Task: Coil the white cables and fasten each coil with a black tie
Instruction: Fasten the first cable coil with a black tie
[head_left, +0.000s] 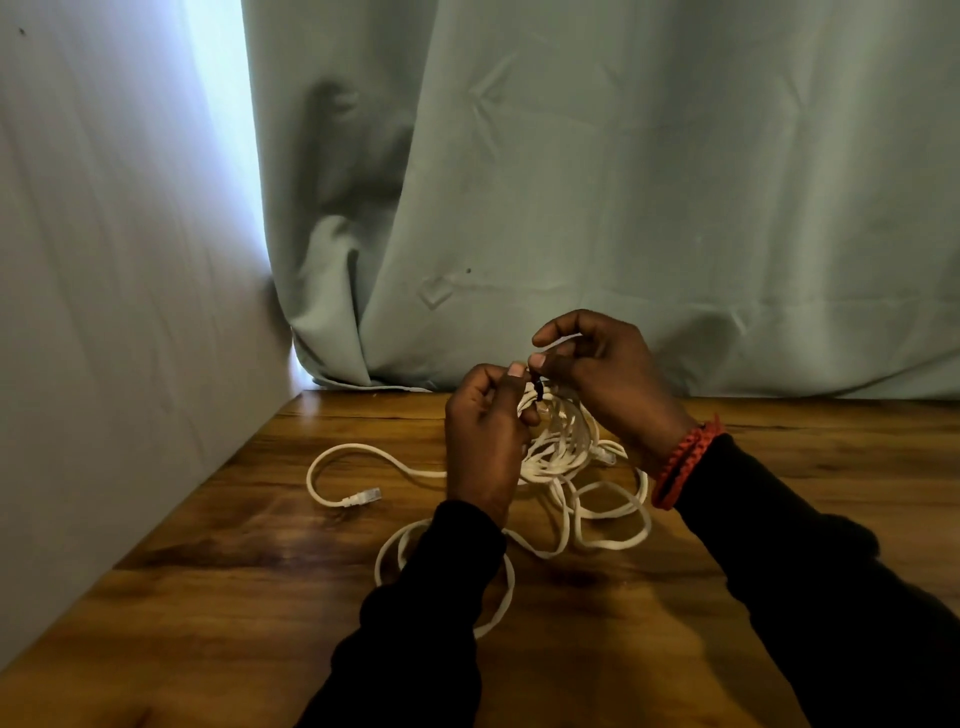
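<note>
- No writing, label, brand, number or sign can be read anywhere here.
- The white cable (558, 457), the black tie (538, 389) and the table (208, 597) show no legible marking.

Coil (558, 441) half behind hands
</note>
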